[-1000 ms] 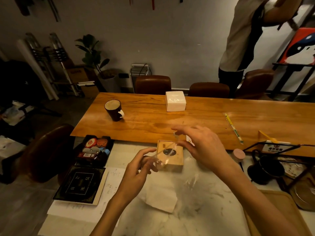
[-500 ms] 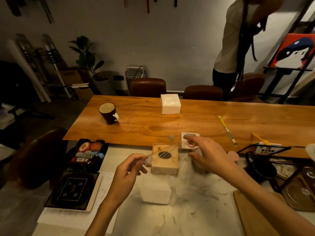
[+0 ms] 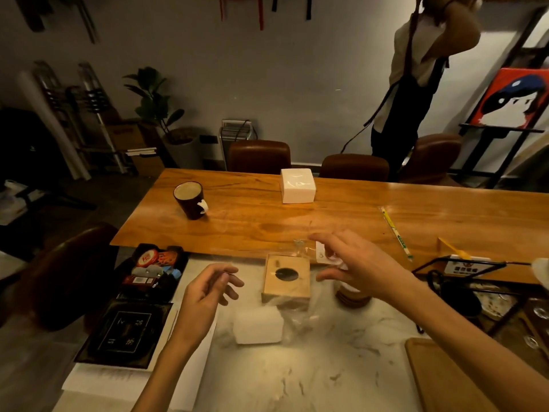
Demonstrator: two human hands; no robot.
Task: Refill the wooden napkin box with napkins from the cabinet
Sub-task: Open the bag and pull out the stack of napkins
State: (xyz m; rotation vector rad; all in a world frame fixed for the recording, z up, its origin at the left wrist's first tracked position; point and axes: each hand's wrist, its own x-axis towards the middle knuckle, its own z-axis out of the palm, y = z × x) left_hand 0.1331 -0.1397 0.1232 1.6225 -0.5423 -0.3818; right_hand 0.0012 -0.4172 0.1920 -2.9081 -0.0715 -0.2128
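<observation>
The wooden napkin box (image 3: 285,288), with a round hole in its top, stands on the marble counter (image 3: 312,379). Just in front of it lies a white stack of napkins (image 3: 258,326). Clear plastic wrap (image 3: 300,318) lies crumpled to the right of the stack, and a bit of it sticks up behind the box. My left hand (image 3: 208,295) hovers left of the box with loosely curled fingers and holds nothing. My right hand (image 3: 356,263) hovers right of the box with fingers spread, its fingertips near the film. A second white napkin pack (image 3: 297,185) sits on the wooden table.
A dark mug (image 3: 191,200) and a wrapped straw (image 3: 395,230) lie on the wooden table (image 3: 341,221). A black tray of small items (image 3: 154,270) is at the left, with a black box (image 3: 124,334) below it. A jar (image 3: 352,294), wire rack (image 3: 463,264) and wooden tray (image 3: 445,379) are right. A person (image 3: 416,93) stands behind chairs.
My left hand was pinching the clear wrap and has let it go. The napkin stack now lies bare in front of the box. My right hand has spread open beside the box.
</observation>
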